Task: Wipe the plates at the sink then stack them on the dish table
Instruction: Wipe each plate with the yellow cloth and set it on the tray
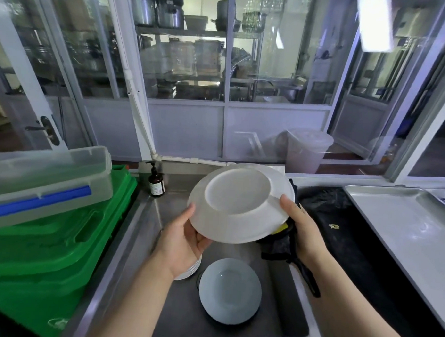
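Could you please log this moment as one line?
left hand holds plate | right hand holds cloth behind plate | over sink

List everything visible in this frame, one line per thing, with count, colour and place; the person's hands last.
held plate: 1, white, underside up, above the sink
sink: 1, steel, centre
plate in sink: 1, pale, basin floor
plate stack: several, white, under left wrist
cloth: 1, dark, behind held plate
soap bottle: 1, brown, sink corner
crates: stacked, green, left
clear container: 1, blue clip, on crates
tray: 1, metal, right
left hand: grips plate rim
right hand: grips plate rim
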Available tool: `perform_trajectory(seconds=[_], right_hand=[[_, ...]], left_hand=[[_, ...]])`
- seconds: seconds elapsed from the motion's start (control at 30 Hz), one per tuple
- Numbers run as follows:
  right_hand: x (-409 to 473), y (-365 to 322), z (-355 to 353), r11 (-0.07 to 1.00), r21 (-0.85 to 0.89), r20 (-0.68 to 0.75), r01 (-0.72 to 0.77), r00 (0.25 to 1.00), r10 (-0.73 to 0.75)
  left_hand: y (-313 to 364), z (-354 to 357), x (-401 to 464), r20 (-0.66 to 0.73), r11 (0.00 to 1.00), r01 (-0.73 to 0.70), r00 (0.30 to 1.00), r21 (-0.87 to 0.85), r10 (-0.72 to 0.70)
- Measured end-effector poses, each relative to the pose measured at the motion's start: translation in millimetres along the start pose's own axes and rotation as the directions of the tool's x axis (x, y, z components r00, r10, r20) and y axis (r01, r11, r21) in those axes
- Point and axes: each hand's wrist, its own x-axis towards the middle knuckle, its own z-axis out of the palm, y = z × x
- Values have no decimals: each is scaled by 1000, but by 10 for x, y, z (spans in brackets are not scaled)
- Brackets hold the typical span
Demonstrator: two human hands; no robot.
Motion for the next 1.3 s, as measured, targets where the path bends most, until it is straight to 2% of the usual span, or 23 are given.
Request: perform_trajectory(seconds=[0.07, 0.13, 0.2, 0.27, 0.3, 0.33, 0.37, 0.4, 0.43, 0.47, 0.57, 0.73, 0.83, 0.9, 0.97, 1.03, 1.17, 1.23, 1.3], right_hand=[[-28, -15, -72, 998, -17, -30, -59, 998, 58], [-39, 10, -166, 999, -11, -116, -49, 992, 48], [-44, 29, -236, 992, -120, -234, 46, 969, -73], [-29, -25, -279, 890, -414, -272, 189, 908, -319], [-21, -73, -282, 787, -555, -209, 270, 871, -445], [-8, -126, -274, 640, -684, -80, 351, 835, -544], [14, -173, -256, 442, -799, 82, 409, 801, -593], [29, -198, -243, 223, -876, 226, 428, 772, -594], [34, -201, -232, 54, -911, 305, 409, 757, -577], [18, -207, -206, -29, -925, 326, 378, 753, -571], [-63, -208, -126, -49, -916, 347, 399, 723, -598], [-168, -208, 86, -123, -863, 485, 490, 737, -470], [-245, -198, 163, -130, -816, 555, 563, 703, -445], [-242, -225, 117, -119, -807, 569, 578, 710, -415], [-211, -275, 12, -107, -814, 568, 571, 743, -354], [-151, -344, -100, -142, -836, 546, 530, 773, -324], [-38, -452, -236, -218, -908, 413, 358, 852, -320], [-57, -443, -211, -191, -902, 430, 388, 850, -306], [-84, -418, -122, -154, -861, 507, 484, 804, -310]], left_hand=[[-52, 105, -32, -18, 999, -30, 999, -25, 30], [-94, 152, -31, 3, 996, -86, 996, -11, 86], [-126, 200, -56, 46, 983, -168, 985, 68, 165], [-150, 262, -85, 91, 955, -266, 963, 134, 255], [-158, 296, -94, 103, 939, -309, 950, 155, 295], [-168, 327, -101, 108, 924, -344, 938, 169, 330], [-182, 357, -105, 114, 909, -377, 925, 178, 361], [-202, 392, -106, 121, 896, -404, 914, 184, 387], [-226, 430, -110, 127, 885, -426, 904, 185, 409], [-256, 471, -113, 129, 876, -446, 894, 184, 428], [-357, 618, -101, 107, 856, -495, 869, 151, 484], [-514, 857, -15, 41, 800, -571, 818, 185, 574], [-580, 911, 15, 13, 781, -587, 801, 213, 598], [-615, 899, 25, 13, 769, -589, 796, 249, 606], [-644, 858, 27, 29, 751, -587, 793, 303, 608], [-672, 805, 25, 56, 733, -581, 795, 352, 604], [-683, 750, 27, 98, 712, -547, 817, 440, 568], [-672, 736, 49, 113, 704, -524, 832, 479, 543], [-662, 731, 73, 125, 695, -496, 850, 520, 512]])
